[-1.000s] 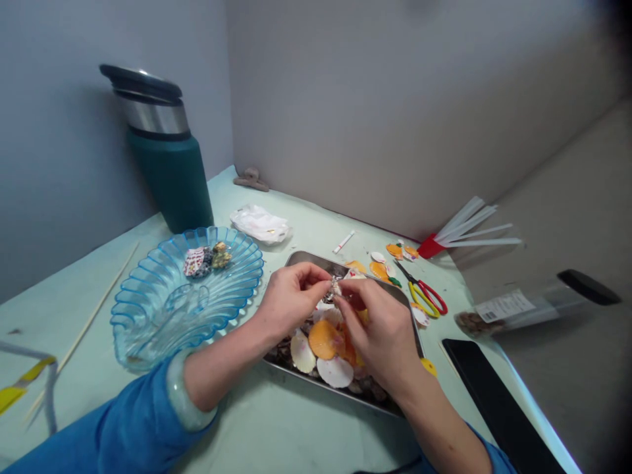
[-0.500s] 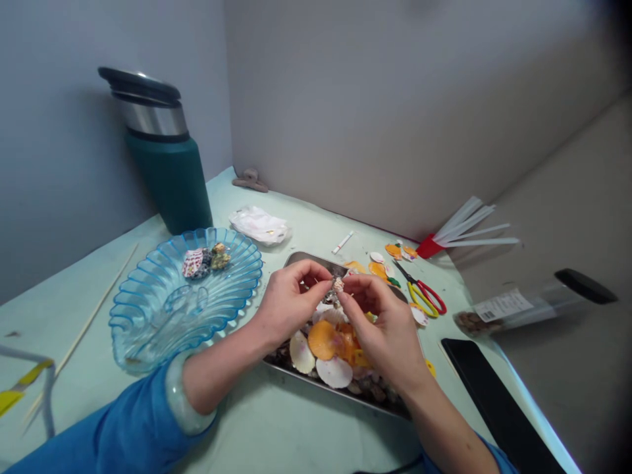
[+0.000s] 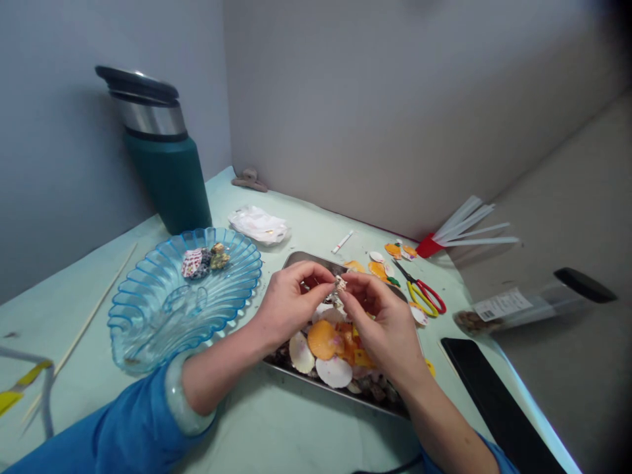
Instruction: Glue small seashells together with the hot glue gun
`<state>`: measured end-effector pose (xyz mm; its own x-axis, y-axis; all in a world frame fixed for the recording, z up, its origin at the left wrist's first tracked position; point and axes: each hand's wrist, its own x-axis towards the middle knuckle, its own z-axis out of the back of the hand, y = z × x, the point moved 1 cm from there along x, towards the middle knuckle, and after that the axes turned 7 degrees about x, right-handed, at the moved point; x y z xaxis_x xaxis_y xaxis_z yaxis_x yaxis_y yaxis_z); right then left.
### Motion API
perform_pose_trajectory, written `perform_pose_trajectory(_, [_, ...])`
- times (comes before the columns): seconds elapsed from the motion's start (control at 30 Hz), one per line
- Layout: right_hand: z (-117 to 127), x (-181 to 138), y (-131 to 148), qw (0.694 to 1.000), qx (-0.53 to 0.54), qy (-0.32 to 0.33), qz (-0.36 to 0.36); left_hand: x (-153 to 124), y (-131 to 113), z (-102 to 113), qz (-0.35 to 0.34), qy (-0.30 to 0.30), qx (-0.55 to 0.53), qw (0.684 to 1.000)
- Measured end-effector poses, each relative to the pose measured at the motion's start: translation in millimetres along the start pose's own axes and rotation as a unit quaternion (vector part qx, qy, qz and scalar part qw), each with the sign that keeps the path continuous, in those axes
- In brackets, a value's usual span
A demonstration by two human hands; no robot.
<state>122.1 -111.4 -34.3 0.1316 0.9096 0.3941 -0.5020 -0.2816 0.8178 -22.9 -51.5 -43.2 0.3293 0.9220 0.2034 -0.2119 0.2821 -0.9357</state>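
A small pale, ridged seashell (image 3: pixel 340 283) is pinched between the fingertips of both hands. My left hand (image 3: pixel 291 299) is closed on its left side, thumb against forefinger. From the right, my right hand (image 3: pixel 382 316) closes on the same shell. Both hands hover over a metal tray (image 3: pixel 296 257) filled with shells. An orange scallop shell (image 3: pixel 324 339), a cream shell (image 3: pixel 301 353) and a white shell (image 3: pixel 334 372) lie at the tray's front, with darker small shells around them. The hands hide the tray's middle and part of its right side.
Left stands a clear blue scalloped dish (image 3: pixel 148 289) holding a shell cluster (image 3: pixel 197 262); behind it is a green bottle (image 3: pixel 168 171). Scissors (image 3: pixel 424 295), a red holder with white sticks (image 3: pixel 428 246), a clear jar (image 3: pixel 528 309) and a black flat object (image 3: pixel 494 395) are right.
The small shell has turned slightly and risen a little between the fingertips. Both hands stay in nearly the same place over the tray.
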Motion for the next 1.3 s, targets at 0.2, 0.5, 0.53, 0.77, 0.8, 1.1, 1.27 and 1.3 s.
perform_pose_trajectory(0.2, [-0.6,-2.0,1.6,0.992,-0.1,-0.041,0.068,-1.0,4.0,-2.9,-0.004,0.003,-0.013,1.0])
perform_pose_trajectory(0.5, [-1.7,-3.4,2.5,0.976,-0.174,-0.042,0.125,-0.3,1.5,-2.9,0.032,0.024,-0.067,0.997])
perform_pose_trajectory(0.53, [-1.9,-3.7,2.5,0.976,-0.174,-0.04,0.124,0.1,0.9,-2.8,0.037,0.028,-0.074,0.996])
perform_pose_trajectory(0.77, [-2.9,-4.0,2.9,0.976,-0.173,-0.037,0.126,0.5,-0.5,-2.5,0.036,0.034,-0.076,0.996])
perform_pose_trajectory(0.8, [-3.0,-4.0,2.9,0.976,-0.174,-0.037,0.127,0.5,0.2,-2.5,0.034,0.033,-0.074,0.996])
perform_pose_trajectory(1.1, [-2.5,-4.3,2.9,0.974,-0.177,-0.037,0.135,-0.5,2.1,-3.1,0.02,0.026,-0.051,0.998])
perform_pose_trajectory(1.27, [-3.4,-4.5,4.4,0.974,-0.18,-0.028,0.132,1.0,1.8,-3.4,0.036,0.028,-0.066,0.997])
perform_pose_trajectory(1.3, [-2.3,-3.9,5.2,0.975,-0.182,-0.024,0.129,1.8,1.9,-3.0,0.045,0.03,-0.08,0.995])
